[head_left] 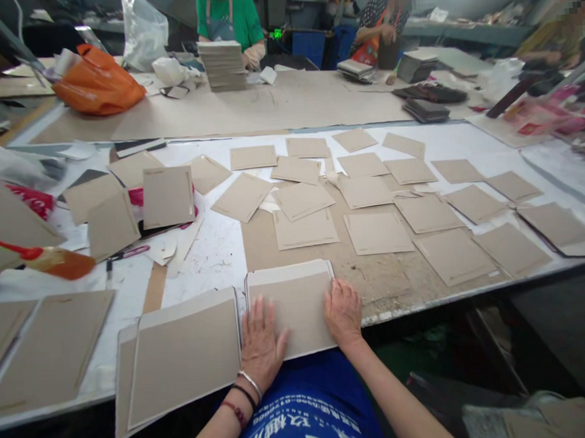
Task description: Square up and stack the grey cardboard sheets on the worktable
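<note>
A greyboard panel (299, 312) with a pale strip along its far edge lies at the front of the table, just before my body. My left hand (262, 338) rests flat on its left part, fingers stretched and thumb apart. At the panel's right edge, my right hand (343, 309) has its fingers bent and close together around the border; the thumb is hidden. Left of my left hand lies a similar, larger greyboard panel (187, 360), on top of another panel that sticks out below and left.
Several brown boards (306, 228) with glue streaks are spread across the table. A glue bottle (49, 259) with a red nozzle lies at left, near a pink-handled cutter (129, 252). Behind stand an orange bag (97, 82) and a board stack (222, 67); people work there.
</note>
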### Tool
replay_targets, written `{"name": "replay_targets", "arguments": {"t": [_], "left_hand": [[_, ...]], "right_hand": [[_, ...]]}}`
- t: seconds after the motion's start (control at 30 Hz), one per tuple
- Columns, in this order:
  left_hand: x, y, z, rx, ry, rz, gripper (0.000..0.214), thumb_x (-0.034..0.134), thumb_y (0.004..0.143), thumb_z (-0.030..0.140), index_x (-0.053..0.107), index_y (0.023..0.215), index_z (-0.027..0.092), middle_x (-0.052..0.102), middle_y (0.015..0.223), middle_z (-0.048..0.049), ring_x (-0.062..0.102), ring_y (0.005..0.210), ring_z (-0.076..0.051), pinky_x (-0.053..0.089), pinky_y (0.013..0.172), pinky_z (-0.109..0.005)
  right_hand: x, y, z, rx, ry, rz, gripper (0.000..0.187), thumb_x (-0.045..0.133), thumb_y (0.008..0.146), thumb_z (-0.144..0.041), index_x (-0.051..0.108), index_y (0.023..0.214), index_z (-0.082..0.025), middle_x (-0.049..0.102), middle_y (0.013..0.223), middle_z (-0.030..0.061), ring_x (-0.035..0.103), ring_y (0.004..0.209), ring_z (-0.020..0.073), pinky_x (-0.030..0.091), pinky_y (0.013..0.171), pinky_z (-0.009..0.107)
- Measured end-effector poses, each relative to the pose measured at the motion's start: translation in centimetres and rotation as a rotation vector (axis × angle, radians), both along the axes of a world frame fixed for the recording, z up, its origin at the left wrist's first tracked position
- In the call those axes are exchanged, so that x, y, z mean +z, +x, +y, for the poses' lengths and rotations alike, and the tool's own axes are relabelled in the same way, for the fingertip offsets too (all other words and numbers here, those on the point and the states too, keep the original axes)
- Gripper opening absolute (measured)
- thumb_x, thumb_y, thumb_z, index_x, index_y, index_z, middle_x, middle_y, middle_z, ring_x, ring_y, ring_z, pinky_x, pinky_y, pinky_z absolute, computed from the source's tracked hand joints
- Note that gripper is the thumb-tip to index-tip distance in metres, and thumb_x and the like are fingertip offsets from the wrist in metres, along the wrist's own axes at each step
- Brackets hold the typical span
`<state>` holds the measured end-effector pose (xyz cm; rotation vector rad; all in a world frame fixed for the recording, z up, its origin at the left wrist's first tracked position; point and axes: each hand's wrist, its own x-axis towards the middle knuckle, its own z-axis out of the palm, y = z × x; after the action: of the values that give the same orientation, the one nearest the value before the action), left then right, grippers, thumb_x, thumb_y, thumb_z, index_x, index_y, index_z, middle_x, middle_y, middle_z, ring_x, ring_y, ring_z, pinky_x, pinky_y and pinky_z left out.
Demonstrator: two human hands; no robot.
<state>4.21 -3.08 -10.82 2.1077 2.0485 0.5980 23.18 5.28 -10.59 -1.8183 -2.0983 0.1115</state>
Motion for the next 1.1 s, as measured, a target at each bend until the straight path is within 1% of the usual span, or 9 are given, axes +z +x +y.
{"name": "replay_targets", "arguments": {"t": [0.13,0.3,0.4,0.57,0.7,0.8,0.9,1.0,1.1], "left_hand": [[-1.1,0.0,-0.9,0.382,-0.100,-0.385,0.059,0.037,0.089,0.035,0.024,0.138,0.005,0.034,0.138,-0.0283,0.027,0.131,-0.033,0.029,0.102,-0.057],[-1.0,0.1,-0.5,0.534,-0.173,-0.718,0.052,0.041,0.086,0.036,0.038,0.132,0.011,0.037,0.138,-0.0213,0.030,0.130,-0.031,0.024,0.107,-0.053],[-0.5,-0.1,-0.2,0.606,-0.172,-0.798,0.049,0.044,0.085,0.036,0.042,0.128,0.012,0.043,0.135,-0.0202,0.036,0.127,-0.030,0.028,0.105,-0.052],[0.8,-1.9,-0.3,0.748,-0.137,-0.857,0.049,0.040,0.086,0.040,0.042,0.126,0.012,0.051,0.128,-0.0202,0.048,0.118,-0.026,0.041,0.097,-0.044],[2.1,-6.3,-1.3,0.902,-0.141,-0.828,0.053,0.039,0.084,0.042,0.039,0.127,0.012,0.062,0.108,-0.0165,0.061,0.098,-0.023,0.049,0.085,-0.039],[2.9,-11.1,-3.0,1.024,-0.192,-0.746,0.052,0.041,0.081,0.039,0.043,0.125,0.012,0.065,0.093,-0.0119,0.063,0.086,-0.025,0.051,0.078,-0.041],[3.9,-15.4,-5.2,1.128,-0.264,-0.649,0.051,0.046,0.074,0.036,0.051,0.119,0.011,0.063,0.083,-0.0103,0.061,0.083,-0.029,0.048,0.080,-0.047],[4.7,-17.9,-7.4,1.199,-0.357,-0.406,0.054,0.048,0.071,0.041,0.055,0.115,0.010,0.060,0.098,-0.0165,0.053,0.103,-0.039,0.039,0.090,-0.053],[4.4,-18.5,-9.1,1.256,-0.380,-0.199,0.073,0.045,0.070,0.052,0.045,0.126,0.006,0.051,0.118,-0.0241,0.037,0.121,-0.044,0.033,0.095,-0.055]], "right_hand": [[0.4,0.7,-0.6,-0.082,-0.045,0.060,0.030,0.038,0.084,-0.018,0.059,0.105,-0.012,0.057,0.101,0.0171,0.046,0.099,0.0299,0.037,0.086,0.046],[2.0,0.0,-0.4,-0.139,-0.095,0.238,0.030,0.037,0.081,-0.022,0.058,0.101,-0.012,0.056,0.101,0.0189,0.047,0.100,0.0323,0.036,0.087,0.049],[3.5,-0.7,-0.3,-0.129,-0.137,0.405,0.036,0.038,0.081,-0.029,0.052,0.110,-0.011,0.056,0.107,0.0194,0.048,0.103,0.0312,0.038,0.089,0.046],[5.4,-2.8,0.0,-0.119,-0.276,0.633,0.037,0.036,0.085,-0.031,0.041,0.117,-0.015,0.061,0.097,0.0130,0.060,0.084,0.0243,0.049,0.074,0.036],[6.0,-6.8,-0.8,-0.041,-0.386,0.688,0.036,0.032,0.085,-0.026,0.038,0.119,-0.014,0.061,0.100,0.0128,0.060,0.087,0.0219,0.049,0.076,0.033],[6.1,-10.2,-2.4,0.111,-0.516,0.648,0.039,0.035,0.085,-0.021,0.037,0.123,-0.012,0.060,0.105,0.0128,0.059,0.092,0.0198,0.047,0.080,0.030],[6.4,-12.3,-4.2,0.271,-0.652,0.532,0.032,0.042,0.082,-0.018,0.049,0.113,-0.012,0.060,0.104,0.0138,0.057,0.095,0.0217,0.043,0.084,0.031],[6.6,-13.2,-5.6,0.384,-0.773,0.419,0.020,0.043,0.083,-0.017,0.058,0.097,-0.015,0.064,0.092,0.0106,0.059,0.087,0.0218,0.044,0.077,0.029],[6.5,-13.7,-6.6,0.455,-0.905,0.292,0.020,0.042,0.084,-0.019,0.062,0.081,-0.016,0.066,0.078,0.0104,0.062,0.076,0.0229,0.044,0.067,0.029]]}}
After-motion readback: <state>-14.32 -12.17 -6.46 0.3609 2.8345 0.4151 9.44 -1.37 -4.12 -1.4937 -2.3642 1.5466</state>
